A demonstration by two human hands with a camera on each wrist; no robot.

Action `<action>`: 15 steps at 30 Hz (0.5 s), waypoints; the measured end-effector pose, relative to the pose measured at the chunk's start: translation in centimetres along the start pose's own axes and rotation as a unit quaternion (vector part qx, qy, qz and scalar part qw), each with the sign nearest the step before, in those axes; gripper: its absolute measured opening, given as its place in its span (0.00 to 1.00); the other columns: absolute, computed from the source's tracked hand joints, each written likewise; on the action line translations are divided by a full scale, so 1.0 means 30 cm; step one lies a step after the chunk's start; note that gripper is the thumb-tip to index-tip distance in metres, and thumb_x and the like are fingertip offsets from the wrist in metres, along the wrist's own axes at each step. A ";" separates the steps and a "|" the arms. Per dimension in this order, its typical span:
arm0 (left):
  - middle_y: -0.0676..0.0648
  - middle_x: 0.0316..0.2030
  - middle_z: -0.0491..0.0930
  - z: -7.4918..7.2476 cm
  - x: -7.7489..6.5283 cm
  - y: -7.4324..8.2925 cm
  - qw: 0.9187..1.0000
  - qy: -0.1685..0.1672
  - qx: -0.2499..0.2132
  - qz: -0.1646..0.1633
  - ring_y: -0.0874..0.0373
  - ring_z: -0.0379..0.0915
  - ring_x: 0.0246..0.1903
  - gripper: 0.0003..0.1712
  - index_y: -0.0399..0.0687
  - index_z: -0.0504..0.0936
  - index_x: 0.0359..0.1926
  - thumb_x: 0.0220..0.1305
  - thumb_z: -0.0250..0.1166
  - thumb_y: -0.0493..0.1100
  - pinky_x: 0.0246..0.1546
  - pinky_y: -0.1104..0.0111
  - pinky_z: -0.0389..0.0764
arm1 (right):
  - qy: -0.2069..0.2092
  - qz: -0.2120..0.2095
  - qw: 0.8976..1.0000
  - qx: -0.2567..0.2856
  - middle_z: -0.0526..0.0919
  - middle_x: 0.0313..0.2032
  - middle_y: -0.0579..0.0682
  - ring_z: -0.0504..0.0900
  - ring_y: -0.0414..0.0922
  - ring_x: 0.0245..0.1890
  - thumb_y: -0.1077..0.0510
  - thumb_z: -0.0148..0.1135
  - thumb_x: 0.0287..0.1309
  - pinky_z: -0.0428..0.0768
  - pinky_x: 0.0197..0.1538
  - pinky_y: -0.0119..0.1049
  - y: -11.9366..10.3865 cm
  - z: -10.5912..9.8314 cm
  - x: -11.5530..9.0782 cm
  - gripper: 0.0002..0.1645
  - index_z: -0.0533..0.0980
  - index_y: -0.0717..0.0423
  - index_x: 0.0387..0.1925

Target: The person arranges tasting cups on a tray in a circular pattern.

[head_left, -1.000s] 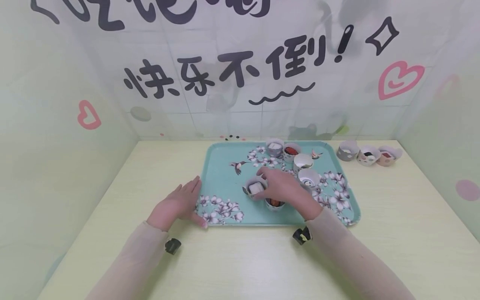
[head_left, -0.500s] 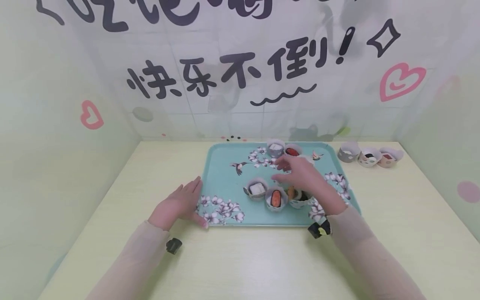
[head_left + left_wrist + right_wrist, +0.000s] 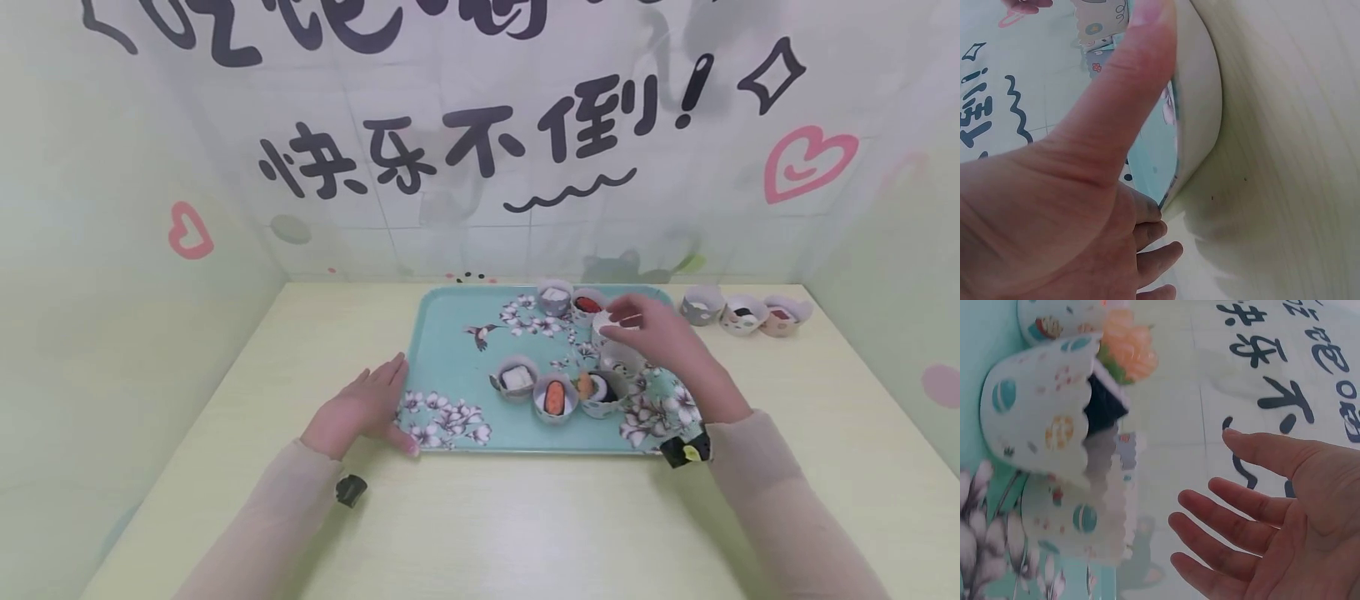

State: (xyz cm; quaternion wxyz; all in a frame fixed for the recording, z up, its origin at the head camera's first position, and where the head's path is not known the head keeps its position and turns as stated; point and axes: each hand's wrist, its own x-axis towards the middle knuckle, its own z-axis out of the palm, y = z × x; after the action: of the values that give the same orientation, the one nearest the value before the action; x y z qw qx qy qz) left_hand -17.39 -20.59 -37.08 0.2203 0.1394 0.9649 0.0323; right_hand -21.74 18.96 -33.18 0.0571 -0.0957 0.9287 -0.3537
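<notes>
My left hand (image 3: 360, 412) rests with straight fingers against the left edge of a turquoise flowered tray (image 3: 442, 333). The left wrist view shows the thumb along the tray's pale side (image 3: 1200, 94). My right hand (image 3: 671, 346) hovers over the tray's right half, fingers loosely bent, holding nothing. Below it, two paper cups (image 3: 621, 358) are partly covered. Toward the front stand a cup with a white piece (image 3: 516, 379), one with orange-topped sushi (image 3: 555, 398), and one with sushi rolls (image 3: 600, 389). In the right wrist view, a patterned cup (image 3: 1035, 412) stands apart from the fingers.
At the tray's back stand a grey cup (image 3: 555, 300) with white contents and a cup with a red-topped piece (image 3: 588, 306). Several filled cups stand right of the tray, among them a pinkish one (image 3: 782, 317). A printed curtain (image 3: 480, 242) hangs behind the pale table (image 3: 480, 525).
My right hand has left the cup with the white piece and moved right and back across the tray, uncovering the front cups. The left hand keeps its place at the tray edge.
</notes>
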 end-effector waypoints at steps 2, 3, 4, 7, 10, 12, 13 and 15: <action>0.29 0.78 0.39 0.001 0.002 -0.002 1.000 -0.001 0.003 -0.001 0.34 0.40 0.77 0.81 0.25 0.42 0.76 0.38 0.78 0.68 0.78 0.42 0.46 | 0.007 0.010 1.000 0.000 0.78 0.59 0.65 0.77 0.63 0.62 0.51 0.61 0.67 0.79 0.63 0.58 0.018 -0.015 -0.006 0.28 0.72 0.64 0.61; 0.29 0.78 0.38 0.002 0.002 -0.003 1.000 -0.001 0.004 -0.001 0.34 0.40 0.77 0.81 0.25 0.42 0.76 0.38 0.78 0.68 0.78 0.42 0.46 | 0.010 0.014 1.000 -0.001 0.78 0.59 0.65 0.76 0.63 0.62 0.51 0.61 0.67 0.79 0.62 0.58 0.028 -0.021 -0.008 0.28 0.71 0.64 0.61; 0.29 0.78 0.38 0.003 0.003 -0.003 1.000 -0.001 0.005 -0.002 0.34 0.40 0.77 0.81 0.25 0.42 0.76 0.38 0.77 0.69 0.78 0.42 0.46 | 0.013 0.017 1.000 -0.001 0.78 0.59 0.65 0.77 0.63 0.62 0.50 0.61 0.68 0.79 0.62 0.58 0.037 -0.027 -0.011 0.28 0.71 0.64 0.61; 0.29 0.78 0.39 0.002 0.001 -0.003 1.000 0.000 0.006 -0.002 0.34 0.40 0.77 0.81 0.25 0.42 0.76 0.38 0.77 0.68 0.78 0.42 0.46 | 0.018 0.029 0.999 0.000 0.77 0.60 0.66 0.76 0.63 0.62 0.49 0.60 0.68 0.79 0.62 0.59 0.067 -0.043 -0.021 0.29 0.71 0.64 0.62; 0.29 0.78 0.39 -0.003 -0.003 0.001 1.000 -0.001 0.005 -0.003 0.35 0.40 0.77 0.80 0.25 0.42 0.76 0.39 0.78 0.68 0.78 0.42 0.46 | 0.025 0.032 0.999 -0.002 0.76 0.60 0.66 0.75 0.64 0.62 0.48 0.58 0.69 0.79 0.61 0.59 0.094 -0.058 -0.033 0.30 0.70 0.64 0.62; 0.29 0.78 0.40 -0.006 -0.005 0.005 1.000 -0.001 0.003 -0.003 0.35 0.40 0.77 0.79 0.25 0.43 0.76 0.40 0.78 0.67 0.78 0.42 0.46 | 0.030 0.033 0.999 -0.006 0.75 0.61 0.67 0.75 0.65 0.63 0.46 0.57 0.70 0.79 0.61 0.60 0.113 -0.068 -0.039 0.31 0.69 0.65 0.62; 0.29 0.78 0.40 -0.007 -0.007 0.007 1.000 -0.001 0.002 -0.002 0.34 0.40 0.77 0.79 0.25 0.43 0.75 0.40 0.78 0.67 0.78 0.42 0.46 | 0.032 0.033 0.999 -0.006 0.74 0.61 0.68 0.74 0.66 0.63 0.45 0.57 0.70 0.78 0.61 0.61 0.123 -0.073 -0.044 0.32 0.69 0.66 0.63; 0.29 0.78 0.39 -0.009 -0.008 0.009 1.000 -0.003 0.000 -0.002 0.34 0.40 0.77 0.79 0.25 0.42 0.75 0.40 0.78 0.67 0.78 0.42 0.46 | 0.040 0.036 0.998 -0.008 0.74 0.62 0.69 0.74 0.66 0.63 0.44 0.57 0.70 0.78 0.62 0.62 0.142 -0.081 -0.053 0.33 0.68 0.67 0.63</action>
State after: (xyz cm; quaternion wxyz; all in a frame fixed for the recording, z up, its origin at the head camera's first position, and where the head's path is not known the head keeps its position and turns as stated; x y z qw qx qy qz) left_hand -17.22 -20.39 -36.71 0.2235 0.1378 0.9644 0.0319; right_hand -21.20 23.99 -34.17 0.0317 -0.0479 0.9358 -0.3477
